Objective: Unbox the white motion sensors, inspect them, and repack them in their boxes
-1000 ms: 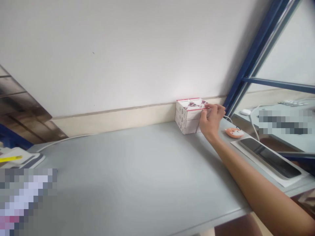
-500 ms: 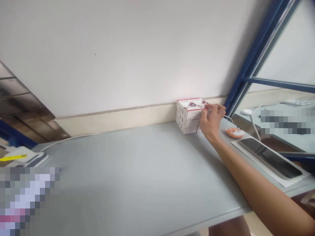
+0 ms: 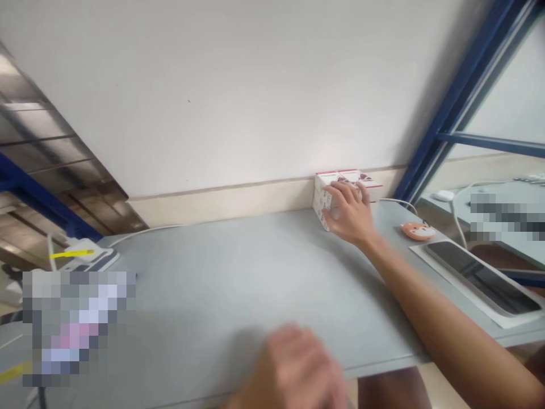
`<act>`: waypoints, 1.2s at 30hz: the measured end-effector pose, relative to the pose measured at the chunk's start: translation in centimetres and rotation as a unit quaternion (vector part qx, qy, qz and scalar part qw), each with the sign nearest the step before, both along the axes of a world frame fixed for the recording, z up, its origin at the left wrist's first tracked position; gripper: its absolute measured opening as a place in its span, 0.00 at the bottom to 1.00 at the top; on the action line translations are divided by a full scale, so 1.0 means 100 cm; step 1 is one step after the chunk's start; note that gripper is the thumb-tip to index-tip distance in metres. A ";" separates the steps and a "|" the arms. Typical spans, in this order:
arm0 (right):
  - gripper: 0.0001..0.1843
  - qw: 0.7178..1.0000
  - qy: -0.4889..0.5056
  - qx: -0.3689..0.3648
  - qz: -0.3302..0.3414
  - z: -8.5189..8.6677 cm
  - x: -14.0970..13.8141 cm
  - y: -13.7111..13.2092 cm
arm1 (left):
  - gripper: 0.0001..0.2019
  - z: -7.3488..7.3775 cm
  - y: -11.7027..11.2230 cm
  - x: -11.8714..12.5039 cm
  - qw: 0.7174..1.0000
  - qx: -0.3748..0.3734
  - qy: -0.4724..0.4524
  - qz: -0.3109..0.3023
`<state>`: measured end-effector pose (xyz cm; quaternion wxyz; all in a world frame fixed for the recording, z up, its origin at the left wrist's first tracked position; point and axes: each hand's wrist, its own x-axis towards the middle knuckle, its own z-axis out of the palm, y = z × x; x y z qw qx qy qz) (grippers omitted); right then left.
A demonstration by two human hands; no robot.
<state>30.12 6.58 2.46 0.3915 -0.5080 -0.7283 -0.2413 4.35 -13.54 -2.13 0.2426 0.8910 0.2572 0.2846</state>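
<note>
A stack of small white boxes with red and maroon print (image 3: 330, 183) stands at the back of the grey table (image 3: 238, 272), against the wall. My right hand (image 3: 349, 211) lies over the front and top of the stack, fingers wrapped round it. My left hand (image 3: 293, 372) shows at the bottom edge, near the table's front. It is smeared by motion, so its fingers are unclear.
An orange fox-shaped gadget (image 3: 418, 230) on a white cable lies right of the boxes. A dark phone (image 3: 483, 277) rests on a white sheet at the right edge. A blue metal frame (image 3: 451, 108) rises at the right. A white device with yellow tape (image 3: 87, 257) sits far left.
My right hand has shifted from the stack's right side to cover its front and top. My left hand has come into view at the bottom. The camera has swung left.
</note>
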 end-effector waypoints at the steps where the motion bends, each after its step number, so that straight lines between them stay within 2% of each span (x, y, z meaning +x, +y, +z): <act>1: 0.27 1.000 0.007 0.004 -0.003 -0.001 -0.001 0.001 | 0.14 0.009 0.027 -0.006 0.992 -0.065 -0.082 0.073; 2: 0.25 1.000 0.013 0.009 -0.004 -0.001 0.000 0.002 | 0.15 0.017 0.055 -0.011 0.963 -0.162 -0.173 0.130; 3: 0.23 1.000 0.016 0.011 -0.001 -0.001 0.001 0.002 | 0.16 0.025 0.082 -0.017 0.909 -0.265 -0.264 0.184; 4: 0.21 1.000 0.017 0.013 0.006 0.000 0.003 0.002 | 0.18 0.030 0.107 -0.021 0.883 -0.296 -0.299 0.208; 6: 0.18 0.999 0.018 0.016 0.028 0.003 0.004 0.000 | 0.20 0.035 0.146 -0.029 0.849 -0.337 -0.338 0.225; 8: 0.17 0.997 0.038 0.021 0.059 0.006 -0.001 -0.006 | 0.20 0.032 0.167 -0.035 0.818 -0.380 -0.368 0.224; 10: 0.18 0.991 0.092 0.023 0.100 0.007 -0.017 -0.015 | 0.21 0.027 0.172 -0.039 0.799 -0.408 -0.387 0.213; 12: 0.20 0.971 0.187 0.016 0.152 0.005 -0.040 -0.026 | 0.23 0.022 0.168 -0.040 0.790 -0.425 -0.397 0.197; 15: 0.19 0.905 0.326 -0.036 0.271 -0.003 -0.075 -0.045 | 0.32 0.019 0.159 -0.040 0.785 -0.440 -0.414 0.135; 17: 0.18 0.883 0.319 -0.106 0.326 -0.010 -0.091 -0.055 | 0.33 0.020 0.155 -0.041 0.780 -0.437 -0.436 0.100; 19: 0.15 0.887 0.252 -0.164 0.351 -0.017 -0.096 -0.059 | 0.30 0.023 0.152 -0.044 0.786 -0.400 -0.454 0.130; 21: 0.14 0.894 0.181 -0.209 0.353 -0.021 -0.094 -0.058 | 0.29 0.025 0.148 -0.047 0.811 -0.324 -0.447 0.193; 23: 0.26 0.895 0.157 -0.232 0.347 -0.023 -0.089 -0.057 | 0.32 0.025 0.145 -0.048 0.851 -0.238 -0.416 0.216; 25: 0.36 0.896 0.167 -0.223 0.345 -0.020 -0.084 -0.056 | 0.33 0.022 0.141 -0.048 0.891 -0.168 -0.371 0.202; 28: 0.34 0.907 0.133 -0.186 0.355 -0.010 -0.080 -0.060 | 0.38 0.016 0.135 -0.047 0.930 -0.078 -0.298 0.202; 31: 0.29 0.919 0.074 -0.145 0.359 0.002 -0.080 -0.065 | 0.46 0.012 0.131 -0.046 0.942 0.036 -0.240 0.233; 34: 0.26 0.932 0.055 -0.103 0.344 0.009 -0.080 -0.068 | 0.46 0.014 0.127 -0.045 0.942 0.111 -0.205 0.243; 36: 0.20 0.935 0.053 -0.076 0.343 0.012 -0.079 -0.070 | 0.44 0.016 0.125 -0.044 0.940 0.145 -0.193 0.240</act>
